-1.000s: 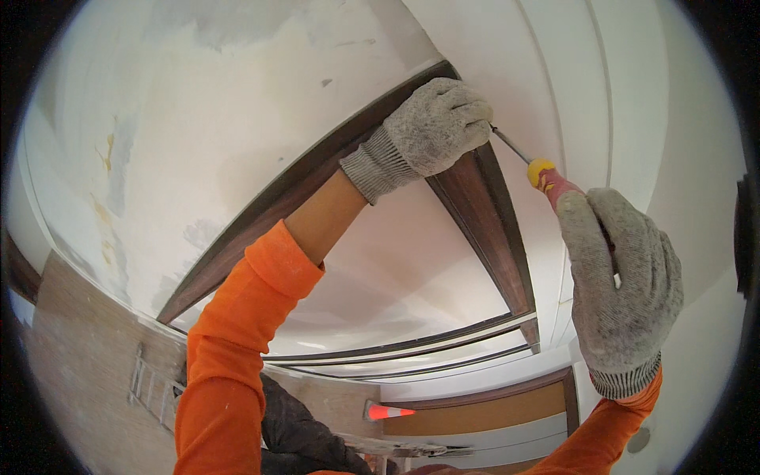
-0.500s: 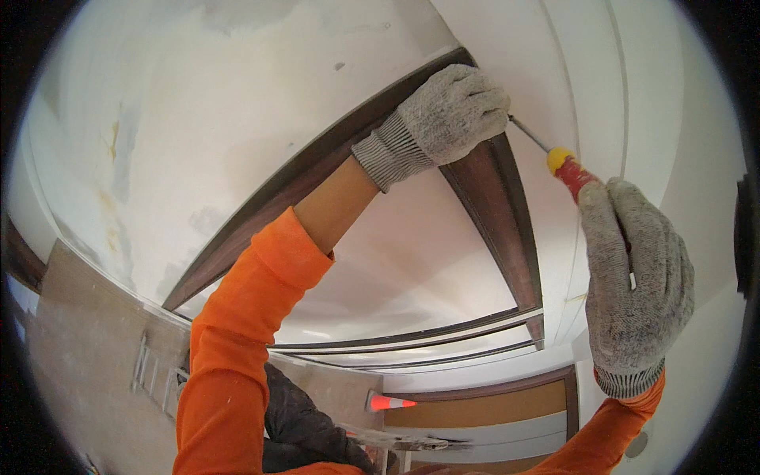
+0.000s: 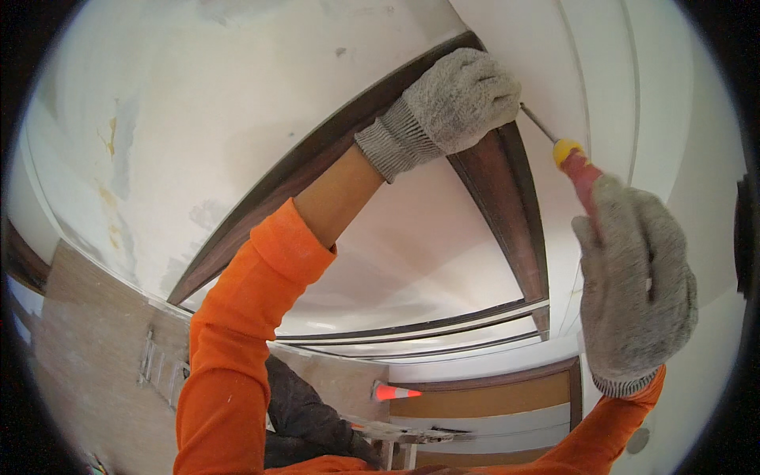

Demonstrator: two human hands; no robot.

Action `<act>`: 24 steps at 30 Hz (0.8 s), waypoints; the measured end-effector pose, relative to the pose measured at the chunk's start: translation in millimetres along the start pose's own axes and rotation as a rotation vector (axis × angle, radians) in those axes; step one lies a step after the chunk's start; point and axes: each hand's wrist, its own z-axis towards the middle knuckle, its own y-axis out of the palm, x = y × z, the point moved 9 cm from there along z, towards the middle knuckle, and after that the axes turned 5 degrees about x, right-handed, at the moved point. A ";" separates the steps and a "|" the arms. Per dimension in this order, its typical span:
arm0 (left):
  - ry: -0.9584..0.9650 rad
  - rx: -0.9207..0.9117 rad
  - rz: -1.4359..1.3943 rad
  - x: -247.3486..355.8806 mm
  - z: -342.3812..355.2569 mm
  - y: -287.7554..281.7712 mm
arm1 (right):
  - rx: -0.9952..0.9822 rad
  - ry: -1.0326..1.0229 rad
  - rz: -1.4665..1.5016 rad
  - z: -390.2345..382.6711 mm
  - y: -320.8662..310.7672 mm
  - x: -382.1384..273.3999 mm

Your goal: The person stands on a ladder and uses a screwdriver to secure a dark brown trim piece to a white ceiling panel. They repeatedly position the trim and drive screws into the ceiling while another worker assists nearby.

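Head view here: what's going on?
A person's gloved right hand holds a red-and-yellow screwdriver, its tip beside the gloved left hand. The left hand is closed at the upper corner of a dark brown frame; whether it holds anything is hidden.

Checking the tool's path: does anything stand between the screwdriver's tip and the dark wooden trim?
In this view, the left hand does, covering part of the dark wooden trim right by the tip of the screwdriver; whether tip and glove touch is unclear. Nothing else visible intervenes.
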 end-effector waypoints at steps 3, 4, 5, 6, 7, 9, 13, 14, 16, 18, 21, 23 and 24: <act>0.005 -0.003 -0.018 -1.2 -0.1 -1.4 | -0.008 0.047 0.014 2.8 7.3 9.1; 0.004 0.003 -0.037 1.4 0.0 0.2 | -0.002 0.027 0.018 2.3 8.8 10.8; 0.001 -0.008 -0.055 0.9 0.4 1.6 | 0.087 -0.041 0.140 10.4 7.1 9.3; -0.003 -0.018 -0.075 0.3 0.5 2.8 | 0.097 -0.035 0.238 9.3 8.4 12.7; -0.007 -0.028 -0.096 0.2 0.3 3.9 | 0.110 -0.030 0.336 8.7 9.8 15.8; -0.024 -0.021 -0.042 -3.4 -2.2 2.2 | 0.032 0.059 0.363 -1.4 17.2 22.0; -0.008 -0.023 -0.052 -1.3 0.6 5.3 | 0.008 -0.004 -0.050 -3.1 2.2 3.5; 0.004 -0.037 -0.028 -3.3 0.2 3.6 | -0.042 0.067 -0.052 -3.1 7.2 8.9; 0.029 -0.066 0.022 -7.6 -0.3 -0.6 | -0.053 0.129 -0.044 -0.8 15.8 14.1; -0.017 -0.008 -0.026 1.9 -0.7 2.0 | -0.060 0.082 -0.066 -0.7 11.9 15.0; -0.002 -0.035 -0.013 -3.1 -0.8 1.3 | 0.097 0.020 0.128 9.1 12.0 14.2; 0.011 -0.048 -0.005 -5.4 -1.0 0.9 | 0.046 0.041 0.190 -2.7 16.7 17.6; 0.006 -0.032 -0.015 -3.3 0.1 2.2 | 0.011 0.020 0.158 -6.0 13.6 15.3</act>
